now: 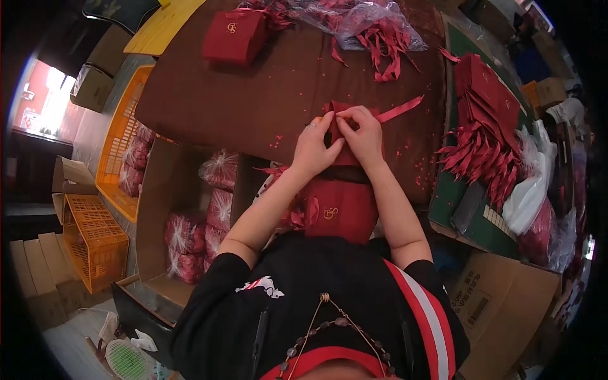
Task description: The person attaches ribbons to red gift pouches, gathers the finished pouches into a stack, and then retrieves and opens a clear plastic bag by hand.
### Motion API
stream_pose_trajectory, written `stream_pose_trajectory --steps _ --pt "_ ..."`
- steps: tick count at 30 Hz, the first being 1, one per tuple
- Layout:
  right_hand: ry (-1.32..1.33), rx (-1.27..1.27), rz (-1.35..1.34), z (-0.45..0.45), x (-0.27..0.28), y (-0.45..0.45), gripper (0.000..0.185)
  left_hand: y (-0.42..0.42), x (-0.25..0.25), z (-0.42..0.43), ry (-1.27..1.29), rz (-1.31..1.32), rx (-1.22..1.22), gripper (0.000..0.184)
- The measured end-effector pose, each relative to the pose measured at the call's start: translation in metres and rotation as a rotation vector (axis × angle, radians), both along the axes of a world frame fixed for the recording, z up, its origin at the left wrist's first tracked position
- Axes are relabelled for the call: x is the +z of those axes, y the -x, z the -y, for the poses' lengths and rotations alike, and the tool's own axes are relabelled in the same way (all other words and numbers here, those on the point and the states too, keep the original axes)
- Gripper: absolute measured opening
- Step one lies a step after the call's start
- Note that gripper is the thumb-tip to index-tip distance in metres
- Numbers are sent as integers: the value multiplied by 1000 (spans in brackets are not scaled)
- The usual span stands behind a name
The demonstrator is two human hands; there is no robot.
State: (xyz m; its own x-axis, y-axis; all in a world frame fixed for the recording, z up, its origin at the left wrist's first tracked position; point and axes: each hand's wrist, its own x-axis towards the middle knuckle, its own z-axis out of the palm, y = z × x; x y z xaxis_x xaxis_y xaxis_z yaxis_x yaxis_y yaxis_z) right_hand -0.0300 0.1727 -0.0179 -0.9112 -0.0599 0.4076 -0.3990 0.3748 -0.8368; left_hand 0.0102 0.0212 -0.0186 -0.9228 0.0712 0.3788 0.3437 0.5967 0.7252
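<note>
A dark red bag (345, 157) lies on the brown cloth-covered table under both hands, with a red ribbon (402, 109) stretching from it to the upper right. My left hand (315, 145) is at the bag's left side, its thumb and fingers bent toward the top edge. My right hand (361, 134) pinches at the bag's top, fingertips together; what lies between them is too small to make out. The fingertips of both hands almost meet. Nearer my body, a red bag with gold lettering (347, 209) lies in front of my chest.
Red bags (234, 37) and loose ribbons (386, 50) with clear plastic lie at the table's far side. Ribboned bags (484, 95) are piled on a green surface at right. A cardboard box (158, 209) with wrapped red bundles (185, 234) and an orange crate (120, 136) stand left.
</note>
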Motion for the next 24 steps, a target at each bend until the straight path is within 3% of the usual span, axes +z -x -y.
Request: stream_pose_trajectory --steps 2,3,7,10,12,14,18,22,23,24 --pt "-177 -109 -127 -3 7 1 12 10 -6 11 -164 101 -156 53" --pt "-153 -110 -20 -4 17 -1 10 14 -2 14 -252 149 -183 43" --pt "-105 -73 107 -10 8 4 10 31 -10 21 -264 158 -178 31" --pt "47 -15 193 -13 6 3 9 46 -4 24 -256 143 -228 31" --pt "90 13 143 -15 -2 8 9 44 -3 16 -200 207 -148 26" --pt "46 21 156 -18 -2 9 12 50 -4 11 49 48 -27 19" --pt "-181 -44 70 -21 -1 6 27 54 2 12 232 -62 -40 11" --pt "-216 -31 107 -20 1 0 35 59 -1 27 559 -118 -48 7" --pt "-255 -58 7 -22 -3 0 36 61 -2 34 657 -119 -8 7" --pt "-293 -88 -92 -23 -5 0 36 65 2 53 599 -64 26 7"
